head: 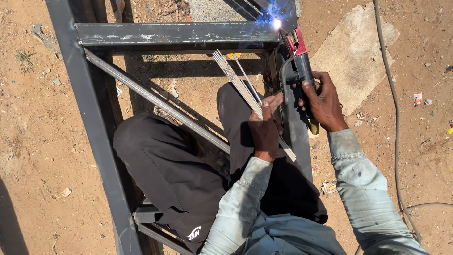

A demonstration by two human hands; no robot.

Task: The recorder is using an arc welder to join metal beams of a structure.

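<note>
A dark steel frame [174, 34] lies on sandy ground, a bright arc [277, 23] flaring at its upper corner. The right hand [323, 101] grips the electrode holder [300, 63] just below that corner; the left hand [264, 127] clasps a bundle of welding rods [236, 81].

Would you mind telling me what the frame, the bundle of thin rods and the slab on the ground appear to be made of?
Frame: likely steel, dark grey paint or scale, scuffed pale; square-edged bars with a weld spark at the corner.
Thin rods in the left hand: metal-looking, pale grey matt, probably coated.
Slab: apparently stone or concrete, rough, dusty, with a broken edge.
</note>
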